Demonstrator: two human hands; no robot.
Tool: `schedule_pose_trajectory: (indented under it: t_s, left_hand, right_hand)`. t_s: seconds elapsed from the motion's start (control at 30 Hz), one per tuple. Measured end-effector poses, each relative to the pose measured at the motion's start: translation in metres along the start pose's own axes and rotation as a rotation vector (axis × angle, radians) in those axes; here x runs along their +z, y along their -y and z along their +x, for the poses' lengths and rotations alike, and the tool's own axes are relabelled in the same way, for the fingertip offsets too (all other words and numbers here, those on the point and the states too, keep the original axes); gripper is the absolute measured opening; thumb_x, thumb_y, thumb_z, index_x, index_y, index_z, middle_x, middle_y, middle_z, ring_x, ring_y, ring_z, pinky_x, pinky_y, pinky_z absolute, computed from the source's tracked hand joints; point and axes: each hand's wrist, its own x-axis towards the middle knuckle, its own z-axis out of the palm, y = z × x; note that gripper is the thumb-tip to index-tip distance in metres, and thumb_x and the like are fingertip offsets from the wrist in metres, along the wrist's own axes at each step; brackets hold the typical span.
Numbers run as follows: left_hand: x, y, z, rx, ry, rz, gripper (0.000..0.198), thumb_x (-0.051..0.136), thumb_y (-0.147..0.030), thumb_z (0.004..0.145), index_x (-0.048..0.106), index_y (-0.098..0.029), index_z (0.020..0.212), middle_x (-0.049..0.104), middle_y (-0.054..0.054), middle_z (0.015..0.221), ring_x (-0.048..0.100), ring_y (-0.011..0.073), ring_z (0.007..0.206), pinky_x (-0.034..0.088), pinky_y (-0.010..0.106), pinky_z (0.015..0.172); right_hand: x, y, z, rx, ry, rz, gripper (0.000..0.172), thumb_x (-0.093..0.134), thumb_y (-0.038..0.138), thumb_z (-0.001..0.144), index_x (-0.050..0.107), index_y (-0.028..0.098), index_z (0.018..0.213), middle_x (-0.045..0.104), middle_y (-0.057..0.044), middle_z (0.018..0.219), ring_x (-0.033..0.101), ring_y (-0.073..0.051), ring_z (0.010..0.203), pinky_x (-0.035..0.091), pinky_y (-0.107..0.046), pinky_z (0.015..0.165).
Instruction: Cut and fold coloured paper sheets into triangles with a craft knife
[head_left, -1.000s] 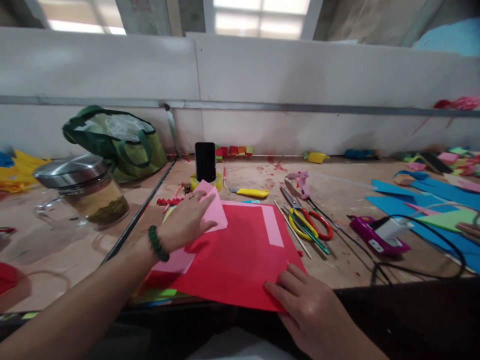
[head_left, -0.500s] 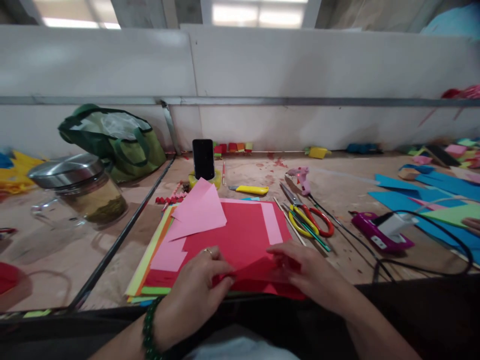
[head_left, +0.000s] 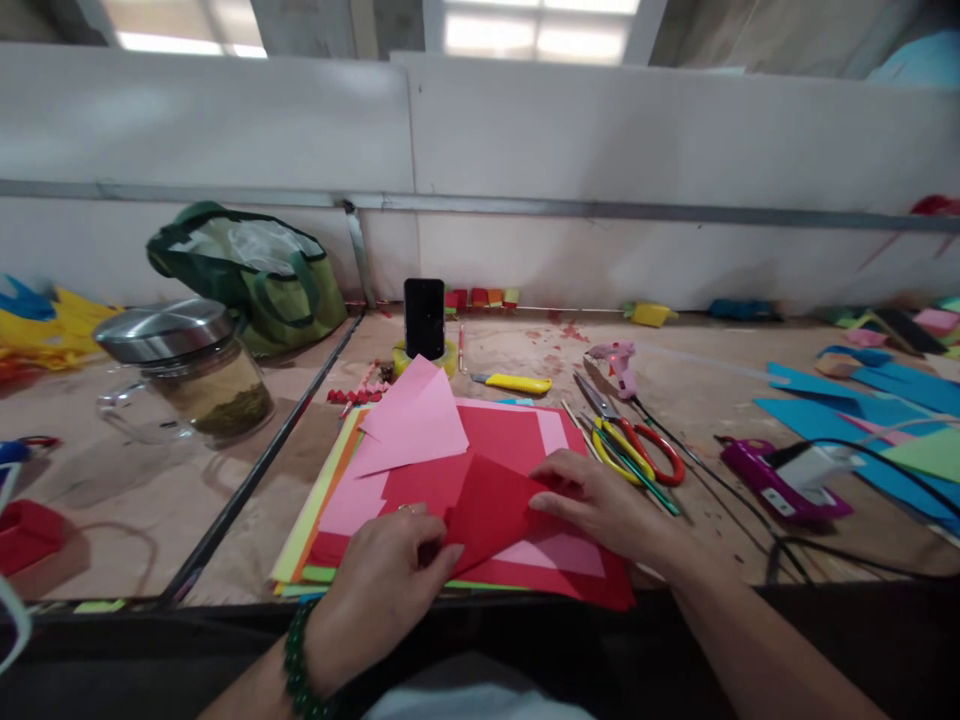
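A small sheet of red paper (head_left: 496, 508) is tilted up between my two hands, over a stack of coloured paper (head_left: 330, 500). Its lower left edge is pinched by my left hand (head_left: 401, 565), which has a ring and a green bead bracelet at the wrist. My right hand (head_left: 592, 500) grips the same sheet at its right side, thumb toward me and fingers partly hidden behind. Cut pink paper pieces (head_left: 416, 415) overlap on the stack just beyond my left hand. Another pink piece (head_left: 555, 553) lies under the raised sheet.
Right of the stack are scissors (head_left: 637, 450), a pink glue gun (head_left: 619, 368) and a purple power strip (head_left: 784, 480) with cables. Behind it stand a phone (head_left: 424, 318) and a yellow utility knife (head_left: 517, 383). A glass jar (head_left: 202, 375) and a green bag (head_left: 277, 290) are left.
The red sheet has been lifted from lying low near the front edge to a tilted position between my hands. The pink piece beneath now shows. The camera view has shifted slightly left.
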Motion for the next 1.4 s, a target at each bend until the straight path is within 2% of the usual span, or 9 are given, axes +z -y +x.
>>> schedule_pose_trajectory:
  t_s: [0.1, 0.17, 0.3, 0.5, 0.73, 0.97, 1.07, 1.27, 1.4]
  left_hand:
    - [-0.001, 0.002, 0.000, -0.030, 0.010, -0.041, 0.018, 0.056, -0.027, 0.082, 0.053, -0.018, 0.067, 0.058, -0.001, 0.068, 0.051, 0.0140, 0.062, 0.030, 0.025, 0.057]
    - [0.000, 0.003, 0.000, -0.043, 0.009, -0.104, 0.005, 0.060, -0.024, 0.079, 0.058, -0.019, 0.080, 0.059, -0.002, 0.070, 0.052, 0.0139, 0.063, 0.032, 0.024, 0.058]
    - [0.002, 0.005, -0.002, -0.046, 0.017, -0.181, 0.043, 0.062, -0.021, 0.077, 0.053, -0.024, 0.120, 0.062, -0.003, 0.074, 0.057, 0.0151, 0.068, 0.036, 0.024, 0.062]
    - [0.005, 0.005, -0.006, -0.042, -0.003, -0.109, 0.065, 0.060, -0.021, 0.079, 0.039, -0.026, 0.140, 0.062, -0.002, 0.076, 0.058, 0.0169, 0.071, 0.038, 0.025, 0.063]
    - [0.007, 0.004, -0.008, -0.003, 0.001, -0.032, 0.064, 0.060, -0.022, 0.081, 0.039, -0.024, 0.141, 0.065, 0.000, 0.079, 0.060, 0.0183, 0.072, 0.043, 0.028, 0.066]
    - [0.009, 0.000, -0.012, 0.030, -0.026, 0.030, 0.048, 0.062, -0.029, 0.083, 0.053, -0.022, 0.129, 0.065, 0.009, 0.117, 0.061, 0.0250, 0.103, 0.046, 0.040, 0.090]
    - [0.010, -0.001, -0.012, 0.023, -0.007, 0.056, 0.045, 0.063, -0.027, 0.083, 0.055, -0.023, 0.127, 0.065, 0.008, 0.118, 0.060, 0.0260, 0.108, 0.046, 0.042, 0.092]
    - [0.012, -0.001, -0.012, 0.059, -0.020, 0.105, 0.040, 0.058, -0.029, 0.087, 0.056, -0.023, 0.126, 0.066, 0.010, 0.116, 0.062, 0.0262, 0.105, 0.048, 0.041, 0.090]
    - [0.012, -0.002, -0.013, 0.058, -0.003, 0.125, 0.038, 0.058, -0.035, 0.087, 0.057, -0.024, 0.123, 0.066, 0.010, 0.112, 0.063, 0.0262, 0.098, 0.050, 0.042, 0.088]
  right_hand:
    - [0.001, 0.002, 0.005, 0.070, 0.000, -0.060, 0.043, 0.062, 0.054, 0.078, 0.065, 0.020, 0.103, 0.067, -0.006, 0.099, 0.061, -0.020, 0.086, 0.045, -0.030, 0.073]
    - [0.002, 0.003, 0.008, 0.133, 0.018, -0.098, 0.052, 0.063, 0.062, 0.073, 0.064, 0.020, 0.104, 0.067, -0.005, 0.094, 0.061, -0.020, 0.082, 0.044, -0.029, 0.068]
    - [0.003, 0.007, 0.012, 0.195, 0.079, -0.160, 0.062, 0.064, 0.072, 0.064, 0.063, 0.022, 0.101, 0.068, -0.003, 0.089, 0.061, -0.020, 0.078, 0.040, -0.027, 0.060]
    - [-0.002, 0.012, 0.007, 0.152, 0.158, -0.230, 0.048, 0.065, 0.067, 0.067, 0.063, 0.022, 0.083, 0.067, -0.001, 0.077, 0.058, -0.017, 0.067, 0.036, -0.026, 0.056]
    - [-0.003, 0.023, -0.002, 0.173, 0.157, -0.186, 0.053, 0.067, 0.063, 0.068, 0.063, 0.023, 0.103, 0.069, -0.003, 0.091, 0.062, -0.020, 0.080, 0.041, -0.026, 0.062]
    - [0.001, 0.033, -0.008, 0.164, 0.107, -0.261, 0.050, 0.065, 0.063, 0.069, 0.064, 0.025, 0.100, 0.069, -0.003, 0.095, 0.062, -0.021, 0.082, 0.040, -0.027, 0.063]
    - [0.002, 0.034, -0.007, 0.178, 0.135, -0.240, 0.054, 0.067, 0.063, 0.067, 0.063, 0.025, 0.105, 0.069, -0.003, 0.097, 0.063, -0.021, 0.084, 0.040, -0.027, 0.065]
    - [0.003, 0.035, -0.009, 0.130, 0.122, -0.258, 0.047, 0.069, 0.059, 0.067, 0.064, 0.023, 0.096, 0.068, -0.003, 0.094, 0.061, -0.020, 0.081, 0.041, -0.027, 0.065]
    - [0.005, 0.037, -0.013, 0.147, 0.113, -0.236, 0.055, 0.071, 0.058, 0.066, 0.062, 0.024, 0.109, 0.068, -0.005, 0.105, 0.062, -0.022, 0.091, 0.043, -0.029, 0.071]
